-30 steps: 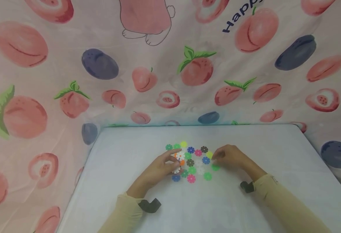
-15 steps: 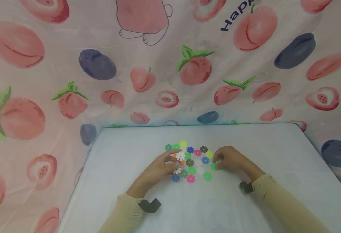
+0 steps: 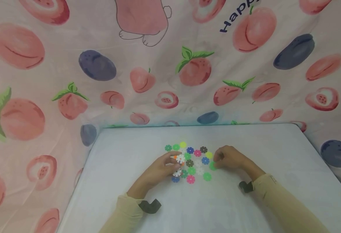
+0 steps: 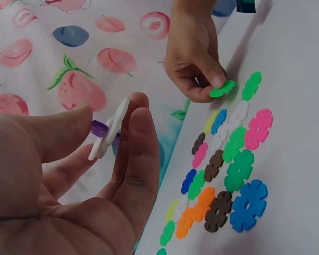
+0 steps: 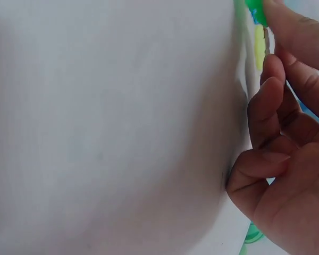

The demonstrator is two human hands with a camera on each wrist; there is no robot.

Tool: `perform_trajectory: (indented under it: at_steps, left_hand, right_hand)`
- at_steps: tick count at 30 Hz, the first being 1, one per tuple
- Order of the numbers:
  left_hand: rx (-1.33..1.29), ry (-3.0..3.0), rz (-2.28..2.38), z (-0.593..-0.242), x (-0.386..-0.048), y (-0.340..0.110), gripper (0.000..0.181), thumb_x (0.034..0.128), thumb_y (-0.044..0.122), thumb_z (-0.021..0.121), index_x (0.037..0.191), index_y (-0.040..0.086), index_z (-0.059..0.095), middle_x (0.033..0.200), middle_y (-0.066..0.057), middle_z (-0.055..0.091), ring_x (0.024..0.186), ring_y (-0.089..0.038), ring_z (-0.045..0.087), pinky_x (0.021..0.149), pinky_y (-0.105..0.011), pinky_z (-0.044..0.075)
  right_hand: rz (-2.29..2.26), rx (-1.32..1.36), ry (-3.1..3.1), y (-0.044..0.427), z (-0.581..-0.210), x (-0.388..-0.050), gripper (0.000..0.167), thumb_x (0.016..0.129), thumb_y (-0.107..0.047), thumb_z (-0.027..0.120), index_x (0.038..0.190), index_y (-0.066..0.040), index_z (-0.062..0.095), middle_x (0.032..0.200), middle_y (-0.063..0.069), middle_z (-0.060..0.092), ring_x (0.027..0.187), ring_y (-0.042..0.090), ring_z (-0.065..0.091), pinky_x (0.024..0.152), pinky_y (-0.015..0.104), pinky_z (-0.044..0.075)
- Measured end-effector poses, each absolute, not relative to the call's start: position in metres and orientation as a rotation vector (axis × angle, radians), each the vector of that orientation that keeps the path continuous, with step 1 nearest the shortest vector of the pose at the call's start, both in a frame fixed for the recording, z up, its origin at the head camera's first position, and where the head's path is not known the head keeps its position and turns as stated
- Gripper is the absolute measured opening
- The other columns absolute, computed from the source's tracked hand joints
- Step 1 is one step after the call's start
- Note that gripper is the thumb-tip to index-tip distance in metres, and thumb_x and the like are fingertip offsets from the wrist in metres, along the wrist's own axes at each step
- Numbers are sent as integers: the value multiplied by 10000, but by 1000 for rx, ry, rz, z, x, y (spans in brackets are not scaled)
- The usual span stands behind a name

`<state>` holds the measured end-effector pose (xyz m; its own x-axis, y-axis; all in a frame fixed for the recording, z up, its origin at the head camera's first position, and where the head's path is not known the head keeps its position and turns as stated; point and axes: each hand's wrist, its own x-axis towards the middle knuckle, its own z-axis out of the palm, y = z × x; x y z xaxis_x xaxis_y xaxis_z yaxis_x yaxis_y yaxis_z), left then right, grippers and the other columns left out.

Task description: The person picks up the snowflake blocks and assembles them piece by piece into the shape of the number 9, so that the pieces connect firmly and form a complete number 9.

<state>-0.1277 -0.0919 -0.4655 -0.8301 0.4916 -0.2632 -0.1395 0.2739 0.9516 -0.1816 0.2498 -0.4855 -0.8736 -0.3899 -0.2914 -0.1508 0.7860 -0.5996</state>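
In the head view my left hand (image 3: 158, 170) holds a small joined piece above the left side of a spread of flower-shaped plastic discs. The left wrist view shows white notched discs (image 4: 116, 125) with a purple disc (image 4: 99, 128) slotted crosswise into them, between thumb and fingers. At the right edge of the spread, my right hand (image 3: 229, 157) pinches a bright green disc (image 4: 222, 89) between thumb and fingertip, lifted off the table. Only part of that green disc (image 5: 258, 11) appears at the top of the right wrist view.
Loose discs lie flat on the white table (image 3: 231, 207): a blue one (image 4: 249, 205), a pink one (image 4: 259, 129), an orange one (image 4: 204, 203), a brown one (image 4: 218, 211) and several others. Behind the table's far edge hangs a fruit-printed cloth (image 3: 158, 77).
My right hand has taken hold of the green disc at the right edge of the spread and raised it slightly. The left hand stays nearly in place with its joined piece.
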Motion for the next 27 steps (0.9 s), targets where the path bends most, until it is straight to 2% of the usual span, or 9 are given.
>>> perform_trajectory:
  at_steps: [8,11,14,16,20,23,25,27]
  left_hand:
    - [300,2015,1601,-465,-126,-93,542,971,358,688,1475,259,515,1284,-97,669,1078,-167,681,942,-365,575]
    - [293,2008,1613,-464,-126,-92,527,968,332,691,1463,254,528,1272,-141,667,1032,-172,681,913,-362,576]
    - [275,2018,1614,-464,-126,-91,495,967,320,692,1438,267,547,1254,-135,669,975,-173,671,895,-361,574]
    - [263,2022,1612,-463,-126,-90,476,975,328,682,1430,275,554,1252,-141,670,959,-181,661,909,-384,572]
    - [233,2005,1627,-463,-125,-88,394,1027,344,601,1415,287,569,1270,-127,684,1045,-175,670,979,-431,563]
    - [223,2038,1633,-464,-126,-85,330,1044,322,567,1371,286,597,1236,-131,699,1026,-164,665,911,-398,581]
    - [225,2079,1635,-465,-127,-84,302,1034,282,578,1333,269,615,1190,-136,708,953,-173,654,813,-359,578]
    - [216,2119,1630,-465,-127,-82,284,1019,264,598,1300,258,628,1140,-104,718,886,-169,639,738,-327,554]
  right_hand:
    - [-936,-271,2539,237,-479,-175,146,898,-320,775,945,-201,706,908,-19,675,892,193,584,835,366,548]
    - [-1039,-318,2520,229,-472,-173,148,904,-297,773,946,-179,693,909,-11,688,883,200,590,792,344,531]
    - [-1166,-384,2472,223,-466,-170,145,910,-245,770,1008,-160,706,948,-2,712,903,194,626,796,328,542]
    - [-1243,-412,2435,220,-462,-168,161,919,-229,761,1049,-145,717,980,13,720,928,195,650,816,330,563]
    - [-1359,-412,2370,212,-454,-164,145,928,-224,748,1043,-139,731,972,42,727,928,246,681,850,403,583]
    - [-1388,-404,2356,205,-449,-160,113,932,-221,738,1009,-141,718,945,49,727,905,278,687,839,477,580]
    - [-1392,-391,2350,200,-447,-158,103,937,-220,732,1002,-143,711,942,44,729,901,270,692,836,479,589]
    - [-1392,-384,2340,196,-445,-157,104,943,-219,726,1002,-136,707,946,40,730,902,241,696,838,433,600]
